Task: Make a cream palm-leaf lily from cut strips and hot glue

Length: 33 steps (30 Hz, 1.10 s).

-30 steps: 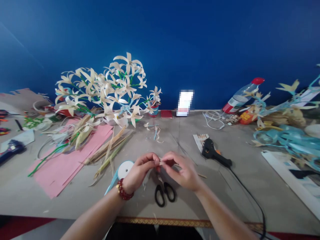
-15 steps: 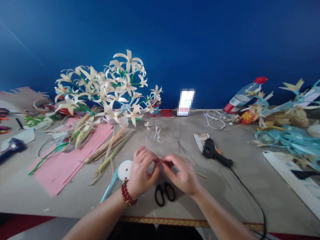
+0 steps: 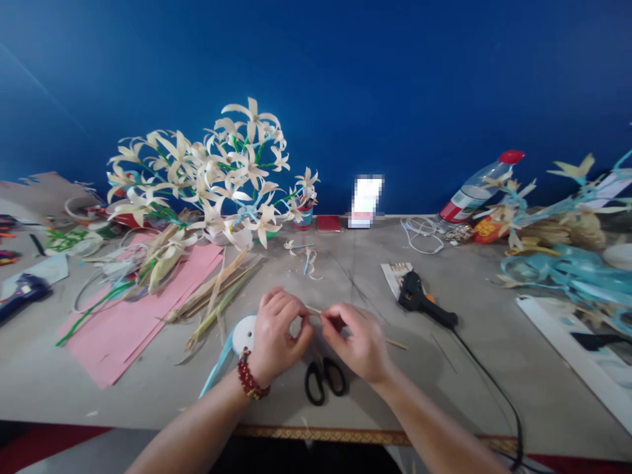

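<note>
L hand (image 3: 280, 334) & R hand (image 3: 359, 341) both pinched tight on thin strip (image 3: 315, 310); prob. shaping it; next move needs steady grip.

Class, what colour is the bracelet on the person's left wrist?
Mostly dark red; the bracelet shows best in the head view.

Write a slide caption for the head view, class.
Left hand and right hand pinch a thin strip near scissors, with a glue gun to the right and flowers behind.
</note>
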Available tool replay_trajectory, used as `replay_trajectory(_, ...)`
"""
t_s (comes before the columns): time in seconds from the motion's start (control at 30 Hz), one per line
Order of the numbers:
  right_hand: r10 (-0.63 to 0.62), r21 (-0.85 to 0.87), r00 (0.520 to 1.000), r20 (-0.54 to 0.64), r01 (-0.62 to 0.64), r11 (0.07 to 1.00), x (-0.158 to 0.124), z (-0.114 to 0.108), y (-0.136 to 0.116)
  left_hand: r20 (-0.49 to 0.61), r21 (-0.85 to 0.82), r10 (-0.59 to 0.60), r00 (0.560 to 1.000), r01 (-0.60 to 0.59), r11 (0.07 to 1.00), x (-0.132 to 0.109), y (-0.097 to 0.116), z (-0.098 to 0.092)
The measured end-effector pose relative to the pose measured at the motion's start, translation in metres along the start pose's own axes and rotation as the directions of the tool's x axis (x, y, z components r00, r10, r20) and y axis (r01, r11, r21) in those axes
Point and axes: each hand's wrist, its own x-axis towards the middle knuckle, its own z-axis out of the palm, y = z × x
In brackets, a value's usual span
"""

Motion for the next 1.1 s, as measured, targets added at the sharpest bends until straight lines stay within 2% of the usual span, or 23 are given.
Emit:
replay_trajectory(0.17,0.046,-0.001,0.996,-0.072,-0.046,0.999,-0.001,-0.001,0.003,-0.081,-0.025,-0.04,0.996,0.038,0.999,0.002,-0.004,-0.005)
replay_trajectory(0.33,0.027,0.014,0.999,-0.031,-0.026,1.0,-0.002,0.001,0.002,0.033,-0.074,0.004,0.999,-0.002,0.997,0.003,0.006,-0.003)
replay_trajectory(0.4,0.016,0.015,0.999,-0.029,-0.015,1.0,-0.002,0.002,0.001,0.047,-0.074,0.001,0.999,0.002,0.997,0.004,0.008,0.0)
replay_trajectory(0.57,0.014,-0.006,0.998,-0.063,-0.015,1.0,-0.003,0.002,0.0,0.015,-0.096,-0.026,1.0,0.028,0.995,0.002,0.004,0.004)
replay_trajectory(0.73,0.03,0.0,0.989,-0.142,-0.031,1.0,-0.002,-0.002,0.0,-0.074,-0.169,-0.121,0.99,0.107,0.98,0.0,-0.004,-0.001)
replay_trajectory(0.83,0.039,0.013,0.99,-0.134,-0.038,0.999,-0.003,0.0,0.001,-0.046,-0.208,-0.132,0.99,0.12,0.971,0.0,0.0,-0.002)
replay_trajectory(0.93,0.039,0.021,0.994,-0.101,-0.037,0.999,-0.004,0.004,0.0,0.011,-0.207,-0.089,0.996,0.09,0.974,0.001,0.007,0.002)
replay_trajectory(1.1,0.016,0.016,0.995,-0.097,-0.014,1.0,-0.003,0.003,-0.001,-0.021,-0.186,-0.091,0.996,0.086,0.979,0.001,0.004,0.008)
